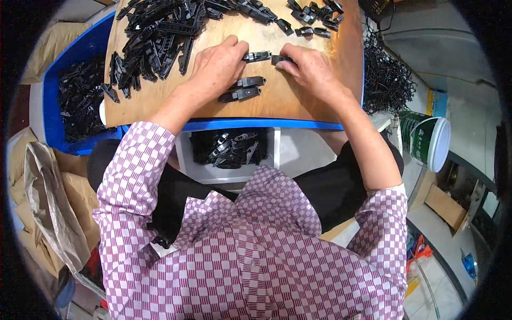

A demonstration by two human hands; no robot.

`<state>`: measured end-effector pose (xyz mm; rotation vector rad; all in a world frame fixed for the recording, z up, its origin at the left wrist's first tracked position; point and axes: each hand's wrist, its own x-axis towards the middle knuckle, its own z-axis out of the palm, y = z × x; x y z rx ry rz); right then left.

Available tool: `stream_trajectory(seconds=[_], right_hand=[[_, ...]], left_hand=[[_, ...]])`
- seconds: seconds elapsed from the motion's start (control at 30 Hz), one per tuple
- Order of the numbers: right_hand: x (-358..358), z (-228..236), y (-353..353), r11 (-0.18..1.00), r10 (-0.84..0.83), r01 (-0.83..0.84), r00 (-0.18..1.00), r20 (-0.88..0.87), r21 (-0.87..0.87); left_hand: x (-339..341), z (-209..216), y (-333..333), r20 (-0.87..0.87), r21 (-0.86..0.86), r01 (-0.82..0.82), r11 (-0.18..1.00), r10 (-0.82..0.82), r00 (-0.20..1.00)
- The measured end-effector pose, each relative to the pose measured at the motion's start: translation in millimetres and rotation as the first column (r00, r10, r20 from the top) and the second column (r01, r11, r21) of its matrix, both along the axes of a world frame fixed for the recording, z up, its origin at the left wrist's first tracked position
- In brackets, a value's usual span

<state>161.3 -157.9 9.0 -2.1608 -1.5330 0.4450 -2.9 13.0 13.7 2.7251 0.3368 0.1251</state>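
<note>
My left hand (pixel 218 65) is closed on one end of a slim black plastic part (pixel 258 56) over the wooden board (pixel 304 106). Just right of it, my right hand (pixel 314 70) pinches a small dark piece (pixel 277 60) between thumb and fingers. The facing ends of the two parts are very close; whether they touch I cannot tell. Below my left hand lie two longer black plastic parts (pixel 248 82) side by side, their left ends near my wrist. What my fingers cover of the held parts is hidden.
A heap of long black parts (pixel 160 45) covers the board's far left; shorter pieces (pixel 314 16) lie far right. Below the near edge sits a white bin (pixel 274 152) with black parts. A blue bin (pixel 53 114) stands left, a green bucket (pixel 421 138) right.
</note>
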Motion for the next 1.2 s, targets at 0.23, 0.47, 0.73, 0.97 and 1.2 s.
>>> stream_trajectory(seconds=[0.23, 0.47, 0.73, 0.97, 1.2], right_hand=[[0.7, 3.6, 5.2, 0.99, 0.043, -0.074, 0.971, 0.235, 0.123], [-0.4, 16.0, 19.2, 0.983, 0.182, -0.176, 0.965, 0.187, -0.048], [-7.9, 6.8, 19.3, 0.98, 0.188, -0.193, 0.976, 0.115, 0.039], [-11.6, 4.2, 32.6, 0.978, 0.192, -0.198, 0.977, 0.096, 0.059], [16.3, 2.3, 43.8, 0.988, -0.143, 0.112, 0.924, 0.356, 0.106]], left_hand=[[-5.4, -2.0, 3.3, 0.039, -0.05, 0.017, 0.999, -0.015, 0.999], [-4.2, 3.0, 5.3, 0.054, -0.089, 0.046, 0.995, -0.042, 0.998], [-2.9, 3.4, 9.1, 0.041, -0.148, 0.095, 0.984, -0.09, 0.995], [4.3, 13.5, 16.8, -0.021, -0.187, 0.106, 0.977, -0.112, 0.993], [51.9, 3.7, 36.4, 0.229, -0.014, 0.016, 1.0, -0.012, 0.973]])
